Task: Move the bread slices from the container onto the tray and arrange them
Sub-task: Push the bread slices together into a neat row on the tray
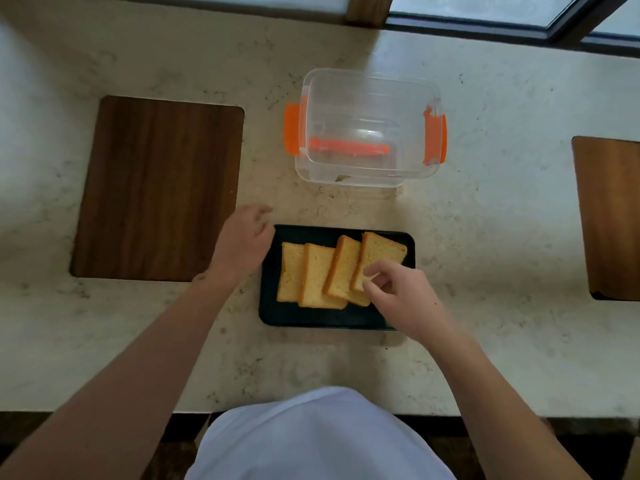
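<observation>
A dark rectangular tray (311,318) lies on the counter in front of me. Several yellow bread slices overlap on it in a row from left to right. My right hand (398,296) pinches the lower corner of the rightmost bread slice (381,252), which leans on its neighbour. My left hand (244,242) rests at the tray's upper left corner with loose fingers, touching the rim and holding nothing. Behind the tray stands the clear plastic container (367,109) with orange clips; no bread shows inside.
A dark wooden inlay (157,188) sits in the beige stone counter to the left, and another wooden panel (609,216) at the right edge. A window frame runs along the back. The counter's near edge is just below my arms.
</observation>
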Demonstrator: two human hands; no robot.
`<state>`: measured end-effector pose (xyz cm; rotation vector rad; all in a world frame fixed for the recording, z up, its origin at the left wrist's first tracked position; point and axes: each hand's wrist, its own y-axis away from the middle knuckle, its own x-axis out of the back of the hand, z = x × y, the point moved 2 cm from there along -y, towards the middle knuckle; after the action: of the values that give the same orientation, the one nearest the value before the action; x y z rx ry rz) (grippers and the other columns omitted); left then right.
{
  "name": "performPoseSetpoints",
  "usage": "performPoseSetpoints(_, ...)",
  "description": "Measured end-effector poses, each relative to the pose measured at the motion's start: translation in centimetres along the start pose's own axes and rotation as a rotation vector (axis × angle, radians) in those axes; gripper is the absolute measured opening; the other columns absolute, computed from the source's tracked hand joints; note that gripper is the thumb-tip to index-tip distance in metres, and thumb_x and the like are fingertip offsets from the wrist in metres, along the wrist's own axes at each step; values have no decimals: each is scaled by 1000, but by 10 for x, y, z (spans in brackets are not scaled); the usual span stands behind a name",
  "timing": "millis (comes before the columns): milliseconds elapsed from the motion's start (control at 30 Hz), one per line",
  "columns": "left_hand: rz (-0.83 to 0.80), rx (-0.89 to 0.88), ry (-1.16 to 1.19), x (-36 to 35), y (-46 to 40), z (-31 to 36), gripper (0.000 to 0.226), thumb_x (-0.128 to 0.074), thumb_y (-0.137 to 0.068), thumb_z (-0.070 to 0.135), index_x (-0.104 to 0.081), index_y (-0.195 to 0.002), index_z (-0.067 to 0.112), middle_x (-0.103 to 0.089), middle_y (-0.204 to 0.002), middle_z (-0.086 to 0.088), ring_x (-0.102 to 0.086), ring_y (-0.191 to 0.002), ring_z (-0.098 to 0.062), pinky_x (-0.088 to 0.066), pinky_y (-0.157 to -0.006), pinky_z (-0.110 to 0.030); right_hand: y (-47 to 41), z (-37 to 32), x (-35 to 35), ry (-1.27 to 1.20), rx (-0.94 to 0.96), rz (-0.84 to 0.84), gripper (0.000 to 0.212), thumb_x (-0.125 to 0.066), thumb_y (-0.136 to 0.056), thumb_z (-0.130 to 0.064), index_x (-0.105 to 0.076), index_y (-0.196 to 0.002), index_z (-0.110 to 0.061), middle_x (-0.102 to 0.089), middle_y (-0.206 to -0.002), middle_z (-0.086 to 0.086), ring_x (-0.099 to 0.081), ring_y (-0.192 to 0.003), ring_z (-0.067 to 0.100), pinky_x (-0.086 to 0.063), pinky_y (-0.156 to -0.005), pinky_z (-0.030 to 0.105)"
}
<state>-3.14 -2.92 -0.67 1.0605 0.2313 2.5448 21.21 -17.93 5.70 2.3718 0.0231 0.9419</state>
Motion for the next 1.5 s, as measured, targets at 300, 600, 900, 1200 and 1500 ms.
performPoseSetpoints(300, 35, 233, 117, -19, 126, -8, 24, -63, -96, 13, -67, -115, 27, -65, -94, 18, -62, -85, 4, -47, -70, -9, 12, 5, -27, 146, 34, 66, 25, -66, -93, -32, -67, -115, -20, -65, -92, -11, -64, -86, 12, -57, -72, 34)
performPoseSetpoints(600, 8, 308, -122, -26, 93, 14, 49, -65, -97, 26, -56, -142, 9, -67, -131, -9, -64, -116, -22, -41, -87, -25, -30, -34, -50, 560, 351, -19, 117, -79, -68, -67, -23, -157, -16, -32, -161, 6, -20, -149, 29, -24, -117, 56)
performPoseSetpoints(900, -96, 410, -176, -41, 73, 20, 23, -72, -90, 35, -70, -97, 13, -68, -82, -1, -64, -74, -20, -47, -61, -34, -51, -46, -68, 740, 377, -124, 129, -78, -66, -59, -7, -161, -8, -28, -165, 8, -21, -152, 28, -1, -120, 65)
performPoseSetpoints(1200, -37, 456, -90, -35, 69, 5, 22, -75, -88, 36, -57, -90, 24, -58, -80, 10, -55, -72, -8, -37, -55, -25, -55, -52, -68, 690, 421, -70, 122, -76, -62, -58, -19, -158, -8, -40, -152, 9, -37, -139, 31, -10, -119, 65)
performPoseSetpoints(1500, -12, 435, -81, -30, 68, -3, 23, -71, -90, 34, -52, -78, 31, -59, -77, 11, -53, -67, -2, -34, -52, -23, -60, -63, -76, 689, 426, -102, 120, -77, -68, -54, -15, -160, -9, -34, -158, 8, -32, -143, 32, -9, -119, 65)
